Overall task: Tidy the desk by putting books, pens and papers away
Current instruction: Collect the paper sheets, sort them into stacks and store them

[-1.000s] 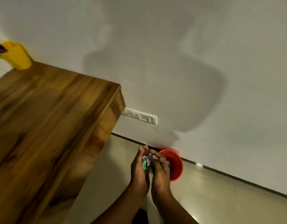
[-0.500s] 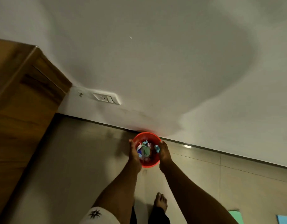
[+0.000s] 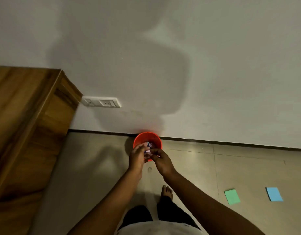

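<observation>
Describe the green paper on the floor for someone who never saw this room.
Start at the red bin against the wall. On the floor to its right lie two sheets, apart; the green paper is the nearer one, the blue paper farther right.

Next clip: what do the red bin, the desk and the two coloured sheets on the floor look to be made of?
The red bin looks like plastic: smooth, uniform colour, thin rim. The desk is wood or wood-look laminate: visible grain, slight sheen. The green sheet and blue sheet are probably paper: flat, thin, matte.
</observation>
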Demonstrator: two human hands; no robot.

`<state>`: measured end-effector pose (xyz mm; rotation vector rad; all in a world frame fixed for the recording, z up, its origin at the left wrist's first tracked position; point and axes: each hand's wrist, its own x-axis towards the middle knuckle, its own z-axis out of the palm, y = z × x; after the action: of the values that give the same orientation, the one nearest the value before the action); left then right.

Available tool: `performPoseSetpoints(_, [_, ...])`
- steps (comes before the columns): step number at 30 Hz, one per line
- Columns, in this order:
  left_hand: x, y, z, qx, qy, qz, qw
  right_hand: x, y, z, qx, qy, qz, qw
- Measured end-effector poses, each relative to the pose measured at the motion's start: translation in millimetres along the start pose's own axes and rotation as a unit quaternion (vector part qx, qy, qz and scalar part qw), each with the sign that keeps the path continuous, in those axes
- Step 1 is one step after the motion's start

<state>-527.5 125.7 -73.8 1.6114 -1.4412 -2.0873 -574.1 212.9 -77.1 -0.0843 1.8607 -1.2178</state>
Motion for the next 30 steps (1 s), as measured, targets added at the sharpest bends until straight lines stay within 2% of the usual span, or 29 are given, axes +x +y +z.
performPoseSetpoints(3, [-41, 4, -14, 0.02, -0.058, 0.054, 0.997, -48, 0, -3, 0.01, 0.029, -0.053, 0.998])
performPoseSetpoints(7, [-86, 0, -32, 0.073, -0.14, 0.1, 0.982, -110, 13, -7, 0.089, 0.118, -0.072, 0.986])
performPoseSetpoints(10, [-110, -11, -36, 0.134, -0.201, 0.115, 0.964, -153, 34, -8, 0.154, 0.205, -0.066, 0.964])
performPoseSetpoints(14, [-138, -38, -20, 0.195, -0.276, 0.11, 0.935, -194, 60, -18, 0.202, 0.279, -0.064, 0.936])
performPoseSetpoints(16, [-154, -50, -1, 0.25, -0.314, 0.126, 0.907, -210, 75, -33, 0.222, 0.315, -0.068, 0.92])
performPoseSetpoints(22, [-187, -94, 80, 0.328, -0.393, 0.137, 0.848, -233, 132, -91, 0.295, 0.397, -0.041, 0.868])
performPoseSetpoints(27, [-194, -152, 186, 0.393, -0.435, 0.131, 0.8, -220, 200, -176, 0.349, 0.43, -0.01, 0.833])
performPoseSetpoints(30, [-191, -202, 275, 0.442, -0.437, 0.113, 0.775, -200, 255, -262, 0.359, 0.451, 0.023, 0.817])
